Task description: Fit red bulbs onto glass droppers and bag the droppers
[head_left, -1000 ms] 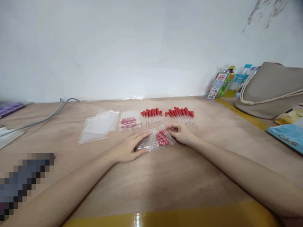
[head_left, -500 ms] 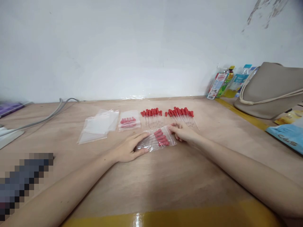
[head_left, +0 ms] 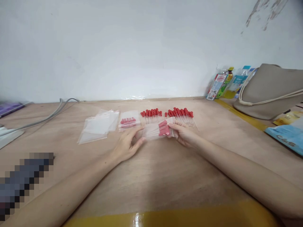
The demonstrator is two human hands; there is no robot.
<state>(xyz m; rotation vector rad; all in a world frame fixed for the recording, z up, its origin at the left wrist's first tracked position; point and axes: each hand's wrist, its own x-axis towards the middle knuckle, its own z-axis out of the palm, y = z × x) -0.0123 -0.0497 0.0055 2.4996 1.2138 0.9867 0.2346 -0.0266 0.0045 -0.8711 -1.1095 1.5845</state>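
Observation:
A clear zip bag (head_left: 153, 130) with several red-bulbed droppers in it is held between my two hands, raised off the table. My right hand (head_left: 186, 132) pinches its right end, close to the red bulbs. At the other end, my left hand (head_left: 130, 142) grips the bag's left edge between thumb and fingers. Just behind lie two groups of loose glass droppers with red bulbs, a left group (head_left: 151, 113) and a right group (head_left: 181, 113). Left of these rests a stack of filled bags (head_left: 129, 121), red bulbs showing through the plastic.
Flat clear bags (head_left: 97, 126) overlap on the table's left side. A grey cable (head_left: 53, 115) runs beyond them. Bottles and a carton (head_left: 216, 86) stand against the wall at right, beside a beige bag (head_left: 270, 91) and a blue packet (head_left: 285, 138).
The bag of droppers has been lifted off the table and tilted up between both hands. My right hand has shifted its hold onto the bag's right end.

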